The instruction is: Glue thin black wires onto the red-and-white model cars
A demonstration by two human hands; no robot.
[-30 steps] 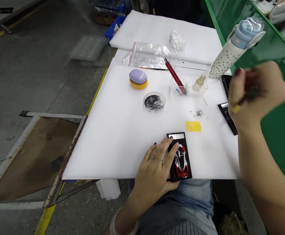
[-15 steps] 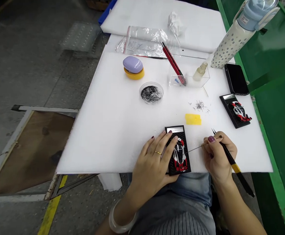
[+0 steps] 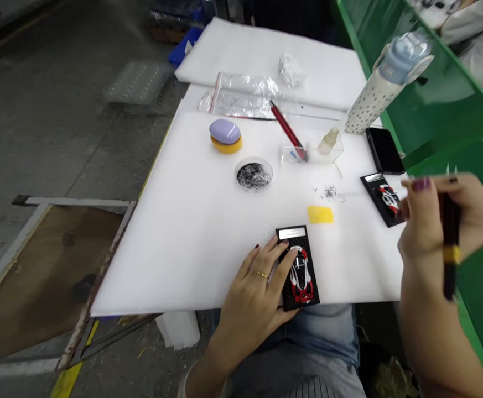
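My left hand (image 3: 259, 286) lies flat with fingers spread on the left side of a black base (image 3: 295, 236) that carries a small red and white model car (image 3: 300, 275), near the front edge of the white foam sheet (image 3: 191, 221). My right hand (image 3: 442, 215) is raised off the sheet at the right, fingers closed round black tweezers (image 3: 449, 243) with a yellow band. A second model car on a black base (image 3: 384, 199) lies just left of that hand.
On the foam sheet are a clear dish of fine black pins (image 3: 253, 174), loose pins (image 3: 329, 192), a yellow pad (image 3: 320, 214), a purple and yellow case (image 3: 225, 136), a red pen (image 3: 287, 131), a small bottle (image 3: 327, 142), a phone (image 3: 384, 150) and a dotted water bottle (image 3: 380, 88). Green bench at right.
My right hand has lifted from beside the near car up and to the right with the tweezers. The left hand stays on the car's base.
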